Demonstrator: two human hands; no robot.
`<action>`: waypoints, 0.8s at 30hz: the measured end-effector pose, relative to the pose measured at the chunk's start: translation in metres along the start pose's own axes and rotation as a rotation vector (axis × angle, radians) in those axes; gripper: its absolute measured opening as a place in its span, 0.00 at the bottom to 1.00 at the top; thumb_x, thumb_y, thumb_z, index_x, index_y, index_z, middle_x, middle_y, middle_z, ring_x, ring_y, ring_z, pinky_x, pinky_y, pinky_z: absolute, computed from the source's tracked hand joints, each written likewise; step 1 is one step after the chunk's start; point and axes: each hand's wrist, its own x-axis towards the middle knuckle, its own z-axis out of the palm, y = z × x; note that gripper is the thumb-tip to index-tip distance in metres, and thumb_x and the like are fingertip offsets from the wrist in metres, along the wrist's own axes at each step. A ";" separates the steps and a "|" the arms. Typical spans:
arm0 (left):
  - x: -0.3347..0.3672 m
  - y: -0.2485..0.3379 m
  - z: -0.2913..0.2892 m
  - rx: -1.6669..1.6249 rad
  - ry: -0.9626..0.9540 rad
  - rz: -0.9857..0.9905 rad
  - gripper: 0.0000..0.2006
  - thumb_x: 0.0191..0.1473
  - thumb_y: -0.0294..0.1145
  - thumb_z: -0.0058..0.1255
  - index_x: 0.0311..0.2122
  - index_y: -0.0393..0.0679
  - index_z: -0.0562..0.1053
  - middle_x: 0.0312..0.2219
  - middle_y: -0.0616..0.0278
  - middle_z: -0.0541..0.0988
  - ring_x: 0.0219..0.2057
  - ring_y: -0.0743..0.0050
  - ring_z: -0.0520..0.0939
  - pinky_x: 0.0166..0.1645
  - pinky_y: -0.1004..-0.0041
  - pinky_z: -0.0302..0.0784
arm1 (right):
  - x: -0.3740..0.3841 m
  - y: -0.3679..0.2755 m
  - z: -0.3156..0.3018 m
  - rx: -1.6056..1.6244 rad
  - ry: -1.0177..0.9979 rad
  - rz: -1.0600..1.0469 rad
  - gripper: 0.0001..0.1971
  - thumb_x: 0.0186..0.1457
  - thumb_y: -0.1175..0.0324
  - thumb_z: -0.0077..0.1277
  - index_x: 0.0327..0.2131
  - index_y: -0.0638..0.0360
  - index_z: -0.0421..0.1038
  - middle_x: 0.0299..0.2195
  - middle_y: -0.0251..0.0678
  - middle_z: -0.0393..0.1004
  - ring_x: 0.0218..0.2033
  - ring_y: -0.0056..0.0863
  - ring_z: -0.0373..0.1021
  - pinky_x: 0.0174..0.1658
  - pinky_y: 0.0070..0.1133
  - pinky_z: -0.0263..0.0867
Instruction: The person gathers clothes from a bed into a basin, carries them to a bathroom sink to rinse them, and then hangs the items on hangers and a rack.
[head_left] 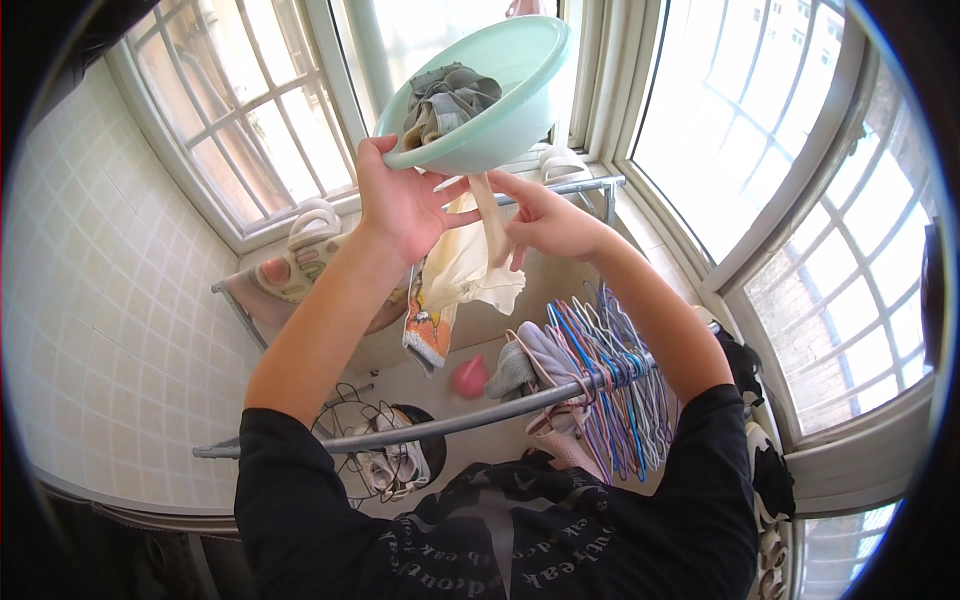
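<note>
My left hand [397, 203] is raised and grips the rim of a pale green plastic basin [500, 95], held tilted above a drying rack. Grey crumpled clothing [447, 100] lies inside the basin. My right hand [545, 222] is just below the basin, fingers closed on a cream cloth with an orange printed end [452, 275] that hangs down between both hands. Below my arms runs a grey metal rail [470, 418] carrying several coloured wire hangers [610, 385] and a grey garment [525, 362].
Barred windows [250, 110] curve around the small tiled balcony. A wire hanger frame with shoes [385, 455] hangs off the near rail. A pink object [470, 377] sits on the floor. White slippers [305, 250] rest on the far rack. Dark items pile at the right sill [770, 470].
</note>
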 end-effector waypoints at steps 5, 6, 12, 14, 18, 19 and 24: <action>0.003 0.002 -0.008 0.018 0.101 -0.033 0.31 0.53 0.54 0.28 0.56 0.44 0.62 0.49 0.48 0.69 0.52 0.49 0.69 0.57 0.39 0.60 | 0.007 0.007 0.010 -0.207 0.109 0.049 0.37 0.53 0.76 0.50 0.65 0.58 0.46 0.53 0.45 0.67 0.25 0.24 0.75 0.23 0.20 0.73; 0.003 0.002 -0.009 0.018 0.101 -0.033 0.31 0.53 0.54 0.28 0.56 0.44 0.62 0.49 0.48 0.69 0.52 0.49 0.69 0.57 0.39 0.60 | 0.007 0.011 0.011 -0.206 0.109 0.049 0.37 0.53 0.76 0.50 0.65 0.58 0.46 0.53 0.45 0.67 0.25 0.24 0.75 0.23 0.20 0.73; 0.005 0.004 -0.014 0.044 0.085 -0.055 0.31 0.53 0.53 0.27 0.54 0.41 0.62 0.45 0.46 0.69 0.44 0.56 0.69 0.54 0.48 0.63 | 0.015 0.051 0.009 -0.152 0.071 0.105 0.35 0.53 0.72 0.53 0.64 0.58 0.51 0.56 0.42 0.64 0.27 0.20 0.74 0.25 0.17 0.72; 0.008 0.006 -0.018 -0.014 0.080 0.028 0.29 0.53 0.52 0.28 0.53 0.41 0.62 0.43 0.47 0.69 0.42 0.58 0.69 0.54 0.50 0.64 | 0.015 0.056 0.013 -0.241 0.094 0.070 0.35 0.54 0.66 0.57 0.63 0.57 0.53 0.55 0.41 0.65 0.29 0.19 0.73 0.27 0.18 0.72; 0.005 0.016 -0.024 -0.030 0.086 0.046 0.28 0.54 0.50 0.27 0.53 0.41 0.62 0.43 0.48 0.69 0.42 0.59 0.69 0.54 0.53 0.65 | 0.008 0.072 0.012 -0.599 0.094 -0.090 0.34 0.54 0.56 0.58 0.61 0.53 0.57 0.59 0.39 0.63 0.31 0.23 0.73 0.34 0.23 0.72; 0.006 0.022 -0.030 -0.051 0.073 0.072 0.28 0.54 0.50 0.27 0.53 0.41 0.62 0.43 0.48 0.69 0.42 0.58 0.69 0.54 0.53 0.65 | 0.005 0.077 0.013 -0.852 0.099 -0.102 0.31 0.55 0.53 0.55 0.60 0.48 0.59 0.60 0.38 0.62 0.32 0.31 0.74 0.35 0.26 0.72; -0.002 0.038 -0.032 -0.049 0.095 0.138 0.29 0.56 0.49 0.25 0.56 0.41 0.61 0.46 0.46 0.68 0.45 0.57 0.69 0.56 0.52 0.64 | -0.006 0.089 0.009 -1.303 -0.093 -0.142 0.24 0.56 0.56 0.52 0.56 0.45 0.63 0.48 0.37 0.69 0.34 0.35 0.74 0.34 0.28 0.72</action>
